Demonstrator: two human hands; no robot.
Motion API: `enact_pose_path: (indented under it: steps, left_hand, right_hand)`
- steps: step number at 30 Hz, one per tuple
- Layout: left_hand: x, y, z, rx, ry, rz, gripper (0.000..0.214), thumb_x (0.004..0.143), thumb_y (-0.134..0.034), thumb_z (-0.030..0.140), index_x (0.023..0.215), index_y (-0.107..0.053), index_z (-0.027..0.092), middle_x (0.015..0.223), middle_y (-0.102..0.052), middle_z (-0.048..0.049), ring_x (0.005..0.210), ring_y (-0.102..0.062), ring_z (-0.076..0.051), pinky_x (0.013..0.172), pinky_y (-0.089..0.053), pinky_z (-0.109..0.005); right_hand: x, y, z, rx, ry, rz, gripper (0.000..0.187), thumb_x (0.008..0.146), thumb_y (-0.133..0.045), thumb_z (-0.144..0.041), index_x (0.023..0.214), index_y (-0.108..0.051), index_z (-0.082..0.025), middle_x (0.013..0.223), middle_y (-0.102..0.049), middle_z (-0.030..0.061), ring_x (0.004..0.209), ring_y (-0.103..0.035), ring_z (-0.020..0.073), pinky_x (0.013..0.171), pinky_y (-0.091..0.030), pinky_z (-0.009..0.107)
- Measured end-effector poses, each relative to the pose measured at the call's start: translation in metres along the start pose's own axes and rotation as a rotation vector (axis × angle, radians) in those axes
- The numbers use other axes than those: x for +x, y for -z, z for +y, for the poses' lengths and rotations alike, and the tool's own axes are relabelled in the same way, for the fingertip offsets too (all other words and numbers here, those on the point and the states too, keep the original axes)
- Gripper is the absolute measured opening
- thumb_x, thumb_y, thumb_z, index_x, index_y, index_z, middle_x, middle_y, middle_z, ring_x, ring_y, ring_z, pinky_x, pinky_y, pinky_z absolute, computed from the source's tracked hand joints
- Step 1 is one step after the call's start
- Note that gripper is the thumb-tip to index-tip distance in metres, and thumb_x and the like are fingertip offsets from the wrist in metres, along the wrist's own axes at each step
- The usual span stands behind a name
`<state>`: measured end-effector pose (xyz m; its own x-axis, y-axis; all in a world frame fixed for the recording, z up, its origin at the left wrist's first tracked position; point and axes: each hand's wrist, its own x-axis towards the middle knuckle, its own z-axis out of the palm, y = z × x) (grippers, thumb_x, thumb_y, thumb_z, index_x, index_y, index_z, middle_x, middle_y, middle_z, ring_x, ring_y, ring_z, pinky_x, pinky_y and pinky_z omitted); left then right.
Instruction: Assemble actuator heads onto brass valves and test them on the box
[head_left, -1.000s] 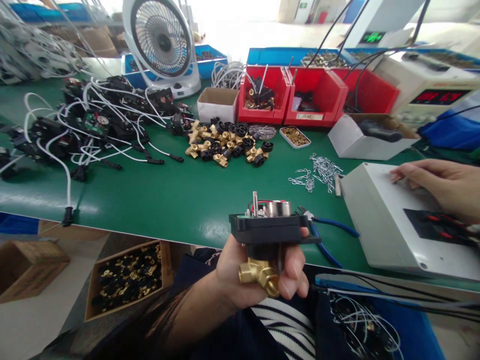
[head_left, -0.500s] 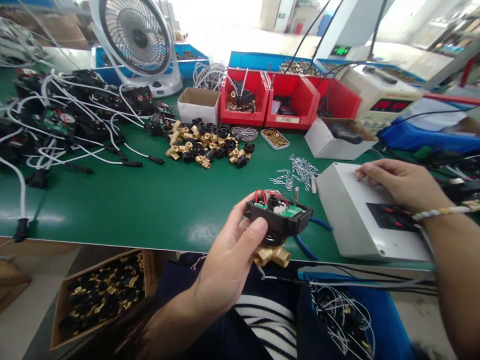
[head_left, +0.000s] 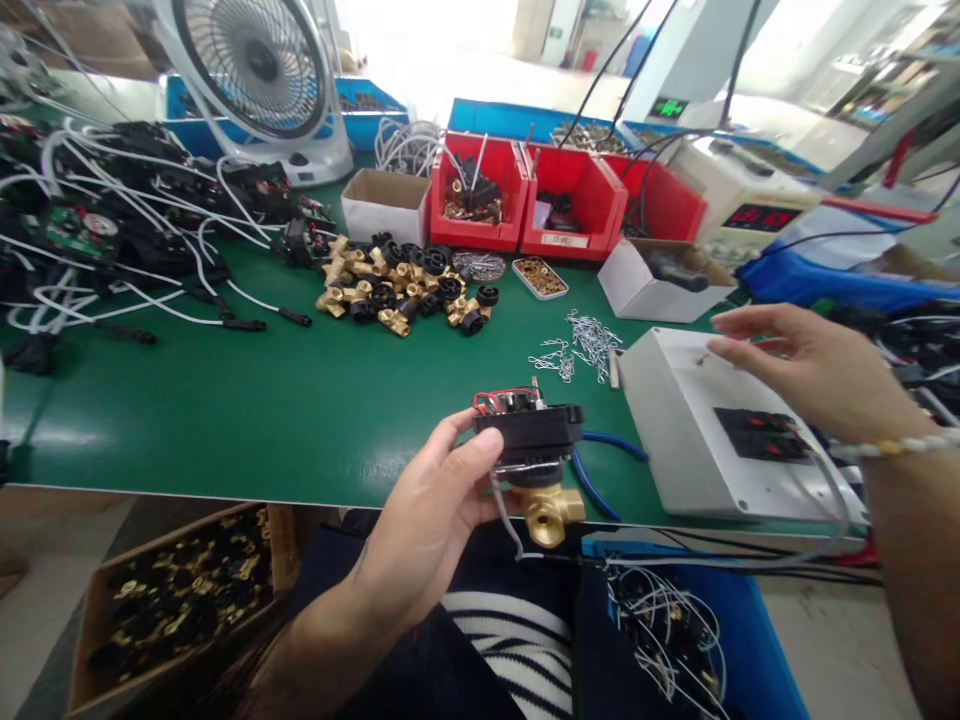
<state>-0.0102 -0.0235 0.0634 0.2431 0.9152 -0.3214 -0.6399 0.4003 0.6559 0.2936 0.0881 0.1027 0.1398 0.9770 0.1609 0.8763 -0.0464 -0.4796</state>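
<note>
My left hand (head_left: 427, 510) is closed around a valve actuator (head_left: 529, 435), a black housing with red wires and electronics on top and a brass valve body (head_left: 551, 512) below. A grey cable hangs from it near the front edge of the green table. My right hand (head_left: 810, 370) hovers over a grey control box (head_left: 682, 400), thumb and fingers apart with nothing between them. Just beside the thumb tip stands a small metal toggle switch (head_left: 701, 358). Farther down the box's face sits a black and red wire terminal (head_left: 761, 433).
Brass valve bodies (head_left: 397, 285) with black collars lie in a heap, near loose wire clips (head_left: 592, 340). Red bins (head_left: 480, 190), a power supply (head_left: 750, 200) and a fan (head_left: 259, 70) line the back. White-cabled assemblies (head_left: 150, 220) cover the left. A blue tube (head_left: 596, 485) lies beside the box.
My right fingers have let go of the toggle switch and spread apart. My left hand has turned and tilted the valve actuator, so its board shows less and the brass port faces me.
</note>
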Motion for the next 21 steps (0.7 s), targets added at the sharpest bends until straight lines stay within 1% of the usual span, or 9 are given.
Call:
enact_pose_path:
  steps: [2,3,5,6,7,9,12,17,21]
  left_hand:
    - [0.001,-0.001,0.000,0.006,-0.007,0.015,0.045,0.088,-0.065,0.029,0.126,-0.051,0.009,0.115,-0.068,-0.0177,0.097,-0.069,-0.028,0.079,-0.059,-0.039]
    - [0.001,-0.002,0.000,0.008,-0.007,0.020,0.047,0.087,-0.066,0.028,0.127,-0.051,0.009,0.115,-0.068,-0.0177,0.096,-0.069,-0.028,0.079,-0.059,-0.039]
    - [0.001,-0.004,-0.001,0.008,-0.001,0.012,0.049,0.086,-0.068,0.030,0.127,-0.051,0.010,0.115,-0.068,-0.0169,0.096,-0.069,-0.028,0.078,-0.059,-0.039]
    - [0.001,-0.005,-0.002,0.012,0.007,0.002,0.049,0.086,-0.068,0.032,0.127,-0.052,0.011,0.115,-0.068,-0.0165,0.096,-0.069,-0.028,0.077,-0.059,-0.038]
    - [0.001,-0.005,-0.002,0.020,0.014,-0.013,0.050,0.086,-0.069,0.034,0.127,-0.053,0.011,0.115,-0.068,-0.0162,0.097,-0.069,-0.029,0.076,-0.059,-0.037]
    - [-0.001,-0.005,-0.003,0.032,0.022,-0.057,0.051,0.085,-0.071,0.037,0.126,-0.056,0.012,0.116,-0.068,-0.0162,0.098,-0.069,-0.030,0.073,-0.060,-0.036]
    - [-0.003,-0.003,-0.003,0.032,0.033,-0.120,0.050,0.085,-0.071,0.040,0.125,-0.057,0.012,0.116,-0.068,-0.0166,0.098,-0.069,-0.031,0.071,-0.060,-0.035]
    - [-0.002,0.000,-0.005,0.009,0.022,-0.149,0.043,0.087,-0.069,0.039,0.121,-0.061,0.013,0.117,-0.068,-0.0163,0.098,-0.069,-0.031,0.070,-0.060,-0.033]
    - [-0.001,0.002,-0.006,0.000,0.004,-0.160,0.038,0.091,-0.064,0.036,0.121,-0.062,0.013,0.117,-0.069,-0.0158,0.099,-0.069,-0.029,0.071,-0.060,-0.032]
  right_hand:
    - [-0.028,0.002,-0.018,0.066,0.182,-0.008,0.054,0.075,-0.070,-0.063,0.115,-0.068,-0.026,0.117,-0.067,0.0102,0.101,-0.064,0.0316,0.094,-0.050,0.046]
    - [-0.046,0.000,-0.028,0.177,0.282,-0.043,0.057,0.078,-0.067,-0.068,0.124,-0.064,-0.034,0.127,-0.063,0.0059,0.113,-0.061,0.0319,0.101,-0.048,0.046]
    - [-0.082,-0.011,-0.049,0.345,0.483,-0.208,0.064,0.076,-0.068,-0.070,0.136,-0.051,-0.052,0.143,-0.051,-0.0050,0.134,-0.045,0.0332,0.114,-0.038,0.050]
    - [-0.098,-0.019,-0.057,0.369,0.548,-0.263,0.071,0.073,-0.071,-0.070,0.138,-0.048,-0.055,0.149,-0.044,-0.0075,0.138,-0.039,0.0350,0.116,-0.035,0.053]
    - [-0.113,-0.028,-0.065,0.396,0.584,-0.281,0.075,0.072,-0.072,-0.068,0.141,-0.045,-0.056,0.153,-0.038,-0.0084,0.139,-0.037,0.0359,0.115,-0.037,0.055]
    - [-0.132,-0.045,-0.074,0.452,0.596,-0.257,0.074,0.075,-0.073,-0.062,0.142,-0.043,-0.055,0.156,-0.032,-0.0077,0.140,-0.035,0.0369,0.114,-0.038,0.057]
    - [-0.144,-0.062,-0.081,0.559,0.573,-0.176,0.065,0.081,-0.072,-0.053,0.141,-0.046,-0.053,0.156,-0.032,-0.0052,0.140,-0.035,0.0371,0.114,-0.038,0.059]
    - [-0.144,-0.068,-0.086,0.639,0.590,-0.146,0.057,0.086,-0.071,-0.044,0.138,-0.050,-0.053,0.152,-0.034,-0.0055,0.139,-0.038,0.0333,0.113,-0.041,0.056]
    - [-0.144,-0.069,-0.087,0.660,0.599,-0.155,0.053,0.088,-0.069,-0.042,0.137,-0.051,-0.053,0.150,-0.035,-0.0051,0.138,-0.039,0.0326,0.112,-0.043,0.055]
